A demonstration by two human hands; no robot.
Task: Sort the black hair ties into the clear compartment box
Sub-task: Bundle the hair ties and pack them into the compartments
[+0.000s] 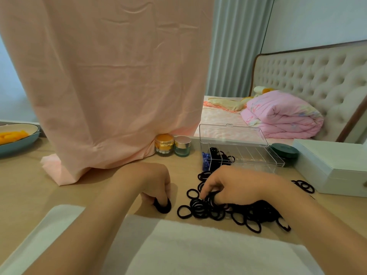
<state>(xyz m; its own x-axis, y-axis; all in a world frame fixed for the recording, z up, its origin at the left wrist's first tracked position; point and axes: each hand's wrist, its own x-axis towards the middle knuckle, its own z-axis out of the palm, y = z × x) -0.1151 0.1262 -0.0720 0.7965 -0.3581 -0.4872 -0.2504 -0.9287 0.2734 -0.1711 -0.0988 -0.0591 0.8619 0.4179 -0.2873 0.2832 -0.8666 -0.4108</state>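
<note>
Bearing it all, the table point(29, 185): pale wood, with a pink cloth point(109, 76) hanging down onto its far side.
Clear compartment box point(278, 162): lid standing open, at the far right of our reach. Its left end compartment holds blue pieces point(205, 159), the one beside it already holds black ties, and more compartments run off to the right.
Black hair ties point(248, 213): most lie in a loose heap on the table just this side of the box, under and around our right hand. A few stray ones point(304, 186) lie apart beside a white case point(327, 169).
Right hand point(234, 185): fingers curled down into the heap, pinching at ties.
Left hand point(155, 185): fingers curled round a small bundle point(163, 207) of ties resting on the table.
Step in hand: we judge that we are gathering ties, with the sort only partly done.
Next move: we would lift a gathered batch free of the tangle, carry it over the box wall and let it go in the black compartment.
</note>
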